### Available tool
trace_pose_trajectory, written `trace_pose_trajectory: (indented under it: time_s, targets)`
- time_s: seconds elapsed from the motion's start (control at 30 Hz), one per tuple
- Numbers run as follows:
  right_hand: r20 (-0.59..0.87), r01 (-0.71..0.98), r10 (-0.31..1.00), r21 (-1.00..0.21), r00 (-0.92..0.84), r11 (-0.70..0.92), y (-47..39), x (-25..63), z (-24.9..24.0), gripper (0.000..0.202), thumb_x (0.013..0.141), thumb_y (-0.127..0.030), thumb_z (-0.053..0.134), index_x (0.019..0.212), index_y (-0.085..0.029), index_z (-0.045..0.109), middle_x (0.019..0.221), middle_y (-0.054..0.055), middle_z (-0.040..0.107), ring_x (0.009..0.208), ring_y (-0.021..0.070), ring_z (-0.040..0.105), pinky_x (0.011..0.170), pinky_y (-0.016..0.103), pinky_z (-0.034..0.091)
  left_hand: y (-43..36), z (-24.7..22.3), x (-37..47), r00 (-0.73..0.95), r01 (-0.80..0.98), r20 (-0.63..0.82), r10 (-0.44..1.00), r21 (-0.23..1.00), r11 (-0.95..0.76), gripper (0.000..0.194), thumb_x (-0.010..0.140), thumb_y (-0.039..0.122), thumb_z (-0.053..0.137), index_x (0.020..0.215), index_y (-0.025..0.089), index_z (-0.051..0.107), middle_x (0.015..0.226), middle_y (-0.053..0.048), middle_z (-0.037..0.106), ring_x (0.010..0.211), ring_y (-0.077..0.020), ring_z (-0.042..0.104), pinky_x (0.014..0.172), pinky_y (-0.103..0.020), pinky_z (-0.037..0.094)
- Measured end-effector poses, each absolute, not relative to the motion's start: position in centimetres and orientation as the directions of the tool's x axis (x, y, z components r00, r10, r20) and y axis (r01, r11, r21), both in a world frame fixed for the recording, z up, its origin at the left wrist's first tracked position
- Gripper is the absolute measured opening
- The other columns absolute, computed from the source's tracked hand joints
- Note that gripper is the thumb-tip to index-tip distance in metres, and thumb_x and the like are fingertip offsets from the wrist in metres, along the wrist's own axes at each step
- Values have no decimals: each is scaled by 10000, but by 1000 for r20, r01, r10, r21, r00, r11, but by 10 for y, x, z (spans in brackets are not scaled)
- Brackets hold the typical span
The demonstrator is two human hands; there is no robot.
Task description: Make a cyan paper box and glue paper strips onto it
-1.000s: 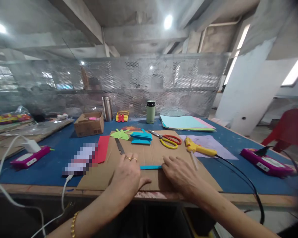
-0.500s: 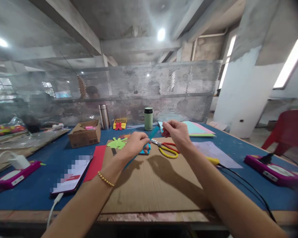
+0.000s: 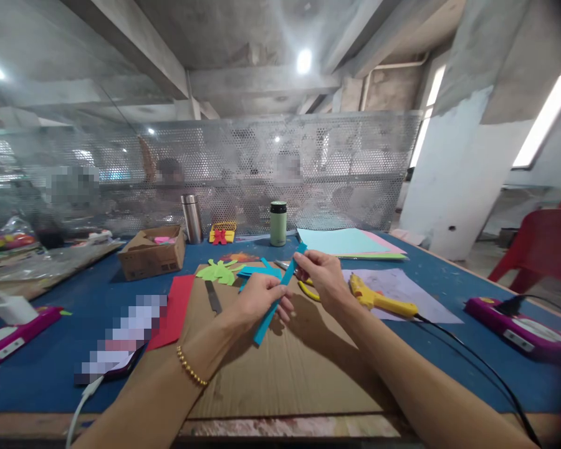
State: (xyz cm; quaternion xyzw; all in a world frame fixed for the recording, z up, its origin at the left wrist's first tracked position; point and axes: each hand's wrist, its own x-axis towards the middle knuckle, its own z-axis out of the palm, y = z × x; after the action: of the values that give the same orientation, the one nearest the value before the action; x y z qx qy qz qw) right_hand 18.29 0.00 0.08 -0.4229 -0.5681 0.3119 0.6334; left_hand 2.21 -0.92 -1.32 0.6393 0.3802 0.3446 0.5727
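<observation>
A narrow blue paper strip (image 3: 267, 323) slants above the cardboard sheet (image 3: 280, 380). My left hand (image 3: 263, 296) pinches it around the middle, thumb on top. At the strip's upper end, the fingertips of my right hand (image 3: 324, 271) are closed on it. Behind my left hand lie more blue paper pieces (image 3: 257, 271), beside light green cut paper (image 3: 217, 272). Scissors with yellow and red handles (image 3: 308, 290) are partly hidden by my right hand. A dark flat blade (image 3: 212, 297) rests left of my left hand.
Right of my right hand, a yellow glue gun (image 3: 388, 304) lies on lilac paper (image 3: 430, 305). Red paper (image 3: 174, 312), a phone (image 3: 126, 343) and a cardboard box (image 3: 154, 252) are at left. A green tumbler (image 3: 278, 224) and steel flask (image 3: 192, 218) stand behind. Paper sheets (image 3: 341, 240) lie back right.
My right hand has come down and now grips the strip's upper end. The strip shows more fully between my hands. The glue gun and blue pieces are more visible as the view shifted slightly.
</observation>
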Motion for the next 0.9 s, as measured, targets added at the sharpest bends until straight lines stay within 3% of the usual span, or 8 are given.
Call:
trace_pose_trajectory:
  time_s: [0.3,0.5,0.63,0.7,0.8,0.9]
  targets:
    - [490,47,753,-850,438,525,6,216,19,337,669,-436,745,546,-183,560,467,-40,512,439,81,438,432,223,355,-22,-13,22,553,153,-61,831,988,-30,256,947,317,510,794,124,581,693,-81,697,500,-150,668,490,-241,467]
    - [487,68,657,-829,576,555,6,249,32,358,708,-491,695,609,-210,497,500,-72,467,412,65,422,397,203,357,-22,-5,11,619,202,-118,776,979,-13,263,902,347,548,788,119,613,734,-106,706,544,-184,680,505,-288,505]
    - [463,107,717,-869,521,484,1,241,27,403,691,-536,703,591,-212,483,469,-67,469,362,61,396,354,201,320,-12,1,7,313,232,208,927,929,-287,379,954,477,475,886,139,632,836,-98,700,523,-113,604,457,-217,398]
    - [451,150,779,-890,436,431,-1,225,17,405,705,-541,695,576,-208,504,419,-60,458,340,78,405,345,213,317,-11,-1,10,279,230,246,928,922,-313,448,948,559,454,976,148,629,882,-95,690,592,-129,611,493,-223,427]
    - [456,256,817,-887,353,384,-4,201,0,392,797,-531,613,599,-212,502,418,-51,475,361,99,459,369,213,338,-14,-10,19,361,257,217,907,912,-321,420,810,437,680,1112,153,610,853,-49,666,674,-152,615,579,-237,461]
    - [482,413,824,-843,298,344,-6,192,-11,392,857,-514,552,610,-214,502,453,-47,507,408,108,494,417,215,365,-16,-19,25,359,318,261,896,869,-380,431,738,208,663,1162,154,606,726,17,604,583,-127,545,554,-222,411]
